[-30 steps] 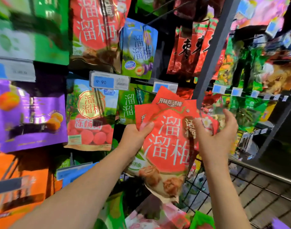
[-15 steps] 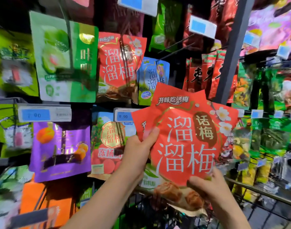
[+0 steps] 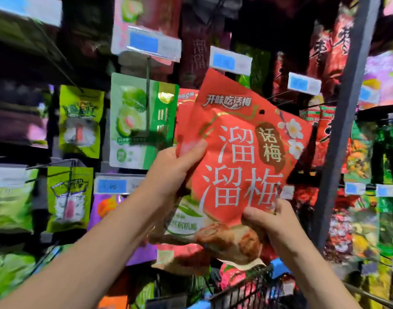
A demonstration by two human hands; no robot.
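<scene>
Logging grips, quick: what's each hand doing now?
Left hand: grips the red snack bags by their left edge.
Right hand: pinches the front bag at its bottom corner.

Head feed, my count.
- Centre: two red plum pouches (image 3: 246,152), the second pouch (image 3: 185,98) showing at ten o'clock of the front one.
- Two hands: left hand (image 3: 175,172), right hand (image 3: 273,224).
- Nine o'clock: one green-and-white pouch (image 3: 144,121), at least two yellow-green pouches (image 3: 79,121).
- Three o'clock: one grey post (image 3: 342,130).
- Scattered: six blue price tags (image 3: 144,42) I can make out, others blurred.
</scene>
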